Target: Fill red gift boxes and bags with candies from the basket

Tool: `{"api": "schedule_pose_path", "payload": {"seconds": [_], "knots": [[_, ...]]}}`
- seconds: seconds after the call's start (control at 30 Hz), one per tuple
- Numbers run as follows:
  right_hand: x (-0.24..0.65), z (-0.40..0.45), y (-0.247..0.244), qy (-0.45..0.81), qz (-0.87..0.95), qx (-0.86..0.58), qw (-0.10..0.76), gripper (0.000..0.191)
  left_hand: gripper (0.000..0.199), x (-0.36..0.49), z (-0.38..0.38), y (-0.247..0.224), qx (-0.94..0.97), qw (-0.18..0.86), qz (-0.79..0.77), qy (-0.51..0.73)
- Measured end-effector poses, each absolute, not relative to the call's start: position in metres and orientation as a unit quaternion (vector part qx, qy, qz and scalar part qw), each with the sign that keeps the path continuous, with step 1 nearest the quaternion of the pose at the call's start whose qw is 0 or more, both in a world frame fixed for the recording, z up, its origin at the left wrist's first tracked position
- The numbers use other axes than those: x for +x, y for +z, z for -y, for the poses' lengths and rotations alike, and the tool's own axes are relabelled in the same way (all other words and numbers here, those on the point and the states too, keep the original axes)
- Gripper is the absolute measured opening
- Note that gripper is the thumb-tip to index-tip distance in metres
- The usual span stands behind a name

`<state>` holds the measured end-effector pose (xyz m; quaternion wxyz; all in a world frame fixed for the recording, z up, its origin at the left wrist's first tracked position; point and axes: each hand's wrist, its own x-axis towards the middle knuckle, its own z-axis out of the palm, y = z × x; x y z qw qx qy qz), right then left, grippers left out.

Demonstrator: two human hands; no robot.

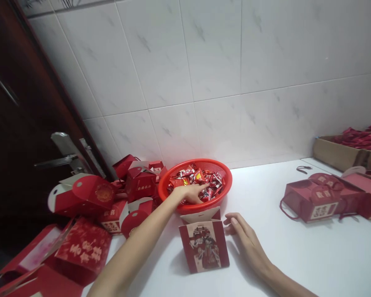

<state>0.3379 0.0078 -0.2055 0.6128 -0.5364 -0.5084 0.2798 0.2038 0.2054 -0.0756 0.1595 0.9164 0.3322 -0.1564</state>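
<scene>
A red plastic basket full of wrapped candies stands against the wall. My left hand reaches over its near rim into the candies. Its visible fingers are stretched apart, and their tips are partly hidden among the wrappers. In front of the basket, a dark red paper gift box with a printed picture stands upright, its top flaps raised. My right hand is just right of this box, fingers loosely bent and apart, holding nothing. Whether its fingertips touch the box side I cannot tell.
Several red gift boxes are heaped on the left, close to my left forearm. More boxes with cord handles sit on the white table at right. Behind them is a cardboard carton of red ribbon-like material. A dark cord lies near the wall.
</scene>
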Motion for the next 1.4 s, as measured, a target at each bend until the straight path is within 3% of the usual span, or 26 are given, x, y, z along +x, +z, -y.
{"api": "schedule_pose_path", "payload": {"seconds": [0.07,0.17,0.4,0.57,0.63,0.7,0.8,0.87,1.1,1.3,1.4], "knots": [[0.339,-0.009,-0.205,0.317,0.495,-0.539,0.604,0.040,0.114,0.216,-0.212,-0.081,0.906,0.131,-0.360,-0.180],[0.340,-0.009,-0.204,0.341,0.503,-0.538,0.584,0.040,0.116,0.228,-0.222,-0.087,0.906,0.102,-0.372,-0.176],[0.338,-0.008,-0.203,0.355,0.513,-0.536,0.568,0.040,0.077,0.238,-0.237,-0.093,0.930,0.024,-0.354,-0.091],[0.338,-0.007,-0.198,0.360,0.520,-0.533,0.562,0.040,0.114,0.239,-0.234,-0.097,0.915,0.084,-0.366,-0.145],[0.338,-0.008,-0.198,0.363,0.519,-0.533,0.561,0.040,0.116,0.241,-0.232,-0.099,0.911,0.079,-0.373,-0.156],[0.339,-0.008,-0.199,0.365,0.516,-0.532,0.563,0.039,0.096,0.243,-0.231,-0.101,0.918,0.060,-0.372,-0.123],[0.338,-0.009,-0.200,0.367,0.513,-0.530,0.567,0.038,0.043,0.242,-0.233,-0.103,0.925,0.052,-0.371,-0.066],[0.338,-0.009,-0.200,0.369,0.511,-0.531,0.566,0.039,0.026,0.238,-0.237,-0.102,0.923,0.070,-0.375,-0.047],[0.338,-0.010,-0.201,0.365,0.518,-0.535,0.559,0.040,0.019,0.223,-0.253,-0.096,0.906,0.206,-0.368,0.046],[0.339,-0.010,-0.202,0.362,0.512,-0.537,0.564,0.040,0.012,0.220,-0.256,-0.093,0.800,0.443,-0.339,0.221],[0.339,-0.011,-0.201,0.365,0.510,-0.538,0.564,0.039,0.008,0.220,-0.254,-0.092,0.797,0.442,-0.330,0.246]]}}
